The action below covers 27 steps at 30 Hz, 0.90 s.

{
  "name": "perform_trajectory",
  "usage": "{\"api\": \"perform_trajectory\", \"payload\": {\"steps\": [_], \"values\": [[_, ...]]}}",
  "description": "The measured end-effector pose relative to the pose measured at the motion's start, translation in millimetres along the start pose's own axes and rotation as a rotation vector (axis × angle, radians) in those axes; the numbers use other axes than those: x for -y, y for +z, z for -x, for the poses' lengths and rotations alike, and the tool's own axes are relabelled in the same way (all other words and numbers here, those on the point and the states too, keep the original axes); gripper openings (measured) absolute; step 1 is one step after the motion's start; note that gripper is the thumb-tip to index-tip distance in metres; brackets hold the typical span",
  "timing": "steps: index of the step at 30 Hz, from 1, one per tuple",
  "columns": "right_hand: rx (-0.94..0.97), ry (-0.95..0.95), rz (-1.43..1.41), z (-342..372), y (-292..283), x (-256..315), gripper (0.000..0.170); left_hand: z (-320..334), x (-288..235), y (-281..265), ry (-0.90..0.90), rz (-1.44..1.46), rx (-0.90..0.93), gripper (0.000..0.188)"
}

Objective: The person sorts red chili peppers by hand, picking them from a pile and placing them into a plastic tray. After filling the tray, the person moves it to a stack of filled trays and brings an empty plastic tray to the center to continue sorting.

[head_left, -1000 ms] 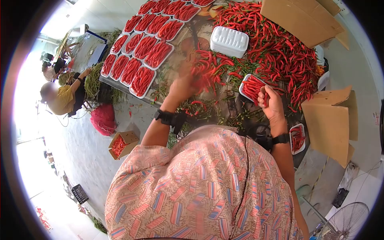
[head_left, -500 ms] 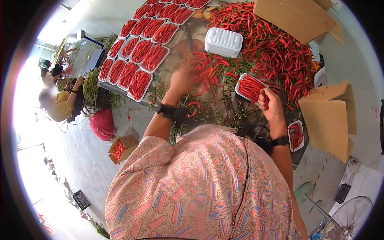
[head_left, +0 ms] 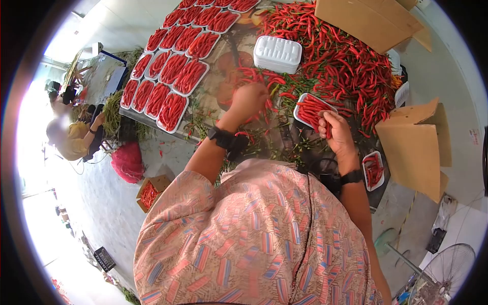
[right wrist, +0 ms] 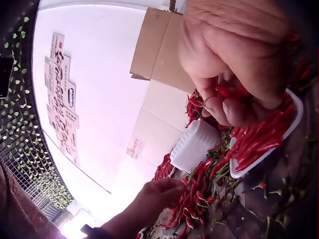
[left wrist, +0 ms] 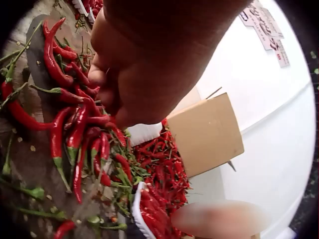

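The left hand (head_left: 248, 100) reaches over loose red chilies at mid-table. In the left wrist view, the left hand (left wrist: 142, 74) has its fingers curled down at chilies (left wrist: 77, 127), a dark red one seeming to lie between them. Beside a white tray of chilies (head_left: 308, 109), the right hand (head_left: 337, 134) grips red chili. The right wrist view shows the right hand (right wrist: 234, 59) with fingers and thumb curled round a red chili (right wrist: 232, 92), above the filled tray (right wrist: 261, 137). Part of the held chili is hidden by the fingers.
Rows of filled trays (head_left: 173, 110) stand at left. A stack of white trays (head_left: 277, 53) is behind the hands, beside a large chili heap (head_left: 351, 71). Cardboard boxes (head_left: 412, 147) flank the right side; another small tray (head_left: 373, 171) lies near the right edge.
The left hand has moved right across the loose chilies. The right hand stays beside its tray, still gripping chili. The head view has shifted slightly.
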State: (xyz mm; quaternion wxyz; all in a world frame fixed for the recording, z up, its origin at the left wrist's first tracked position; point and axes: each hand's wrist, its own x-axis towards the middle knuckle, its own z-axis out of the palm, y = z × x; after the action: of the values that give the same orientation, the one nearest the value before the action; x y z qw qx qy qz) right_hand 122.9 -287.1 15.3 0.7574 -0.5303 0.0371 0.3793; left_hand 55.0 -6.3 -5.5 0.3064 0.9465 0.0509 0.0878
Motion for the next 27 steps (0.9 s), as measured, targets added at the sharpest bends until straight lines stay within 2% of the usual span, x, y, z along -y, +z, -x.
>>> {"api": "perform_trajectory", "payload": {"steps": [1,2,4,5,7,8,11,14,16,17,21,27], "values": [[0.007,0.002,0.041,-0.6,3.2,-0.5,0.019,2.5,-6.4,-4.3,0.039,0.208,-0.039,0.015],[0.004,0.003,0.040,-1.7,7.3,-0.9,0.019,4.5,-14.3,-8.1,0.040,0.210,-0.036,0.015],[0.024,0.019,0.139,-4.3,20.3,1.6,0.019,7.7,-30.5,-12.1,0.091,0.510,0.111,0.010],[0.025,0.020,0.140,-5.0,27.0,4.1,0.019,9.4,-35.4,-10.1,0.090,0.510,0.110,0.010],[0.116,0.029,0.222,-6.2,38.9,8.8,0.020,12.1,-43.9,-5.6,0.010,0.664,0.327,0.010],[0.119,0.030,0.224,-8.5,40.8,7.2,0.020,13.6,-44.9,-2.7,0.151,0.664,0.301,0.010],[0.144,0.030,0.268,-15.1,39.3,0.1,0.029,17.2,-46.9,3.9,0.189,0.769,0.351,0.010],[0.149,0.051,0.202,-16.3,33.7,0.4,0.026,17.0,-49.2,4.0,0.241,0.767,0.338,0.011],[0.182,0.174,0.146,-11.2,32.4,4.6,0.017,16.9,-50.9,6.2,0.230,0.767,0.345,0.012],[0.185,0.176,0.148,-10.5,32.9,4.1,0.017,16.8,-51.6,7.1,0.222,0.765,0.355,0.013],[0.127,0.091,0.163,-8.7,36.5,7.2,0.012,18.3,-54.5,11.7,0.246,0.693,0.317,0.014],[0.047,-0.049,0.277,-5.6,44.5,9.6,0.013,15.8,-57.2,15.8,0.131,0.615,0.250,0.011]]}}
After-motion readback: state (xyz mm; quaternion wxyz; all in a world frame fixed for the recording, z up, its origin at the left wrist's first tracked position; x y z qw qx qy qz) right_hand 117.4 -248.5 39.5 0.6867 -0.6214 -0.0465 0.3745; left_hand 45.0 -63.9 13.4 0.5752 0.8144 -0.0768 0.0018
